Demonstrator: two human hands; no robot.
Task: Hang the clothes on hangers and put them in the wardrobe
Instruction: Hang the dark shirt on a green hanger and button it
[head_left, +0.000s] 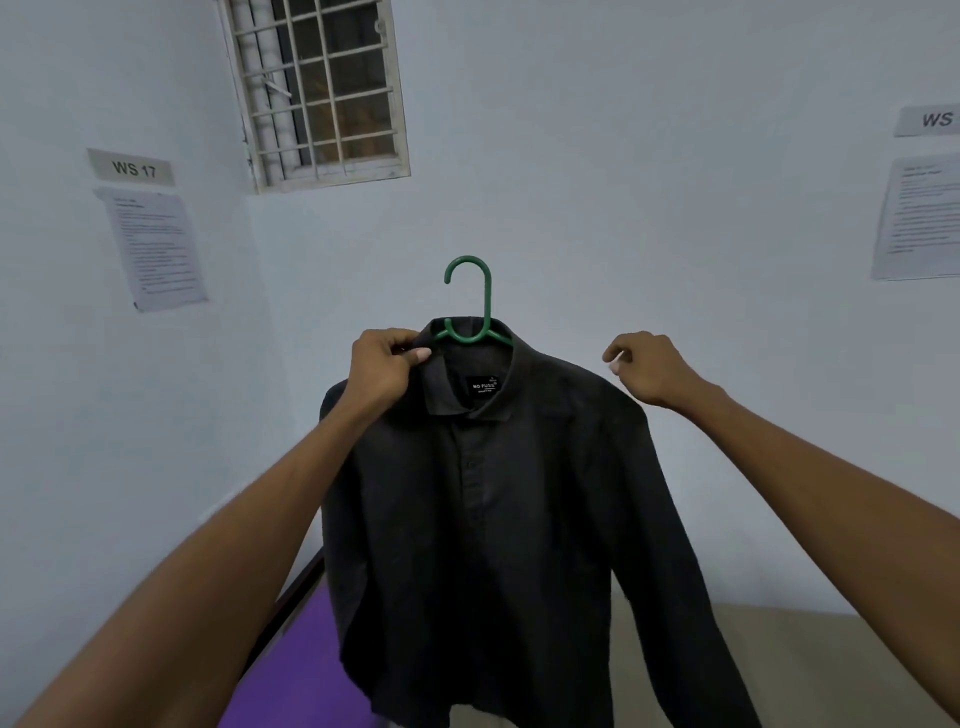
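At the far left a wall carries a "WS 17" sign (132, 167) and a printed sheet (156, 248); below it a purple-covered bed (306, 670) runs along the wall, its dark frame edge just beside the shirt's hanging hem. That corner is the tight side: a swing leftward could drag the sleeve across the bed edge.

The left hand (382, 371) pinches the collar and left shoulder of the dark shirt (483, 519), fingers curled round the cloth and, it seems, the hanger arm beneath. The shirt hangs in mid-air in front of the person, buttoned, already threaded on the green hanger (470, 306), whose hook stands clear above the collar. This single pinch appears to carry the whole load; if it loosens, hanger and shirt likely drop together.

The right hand (641, 366) sits at the shirt's right shoulder with fingers curled; whether it grips the fabric or merely touches it I cannot tell. If that shoulder is not seated on the hanger arm, the shirt could slide off sideways when carried.

A barred window (317, 88) sits high behind. To the right, bare wall and pale floor (805, 670) give the freest room. No wardrobe is in view.
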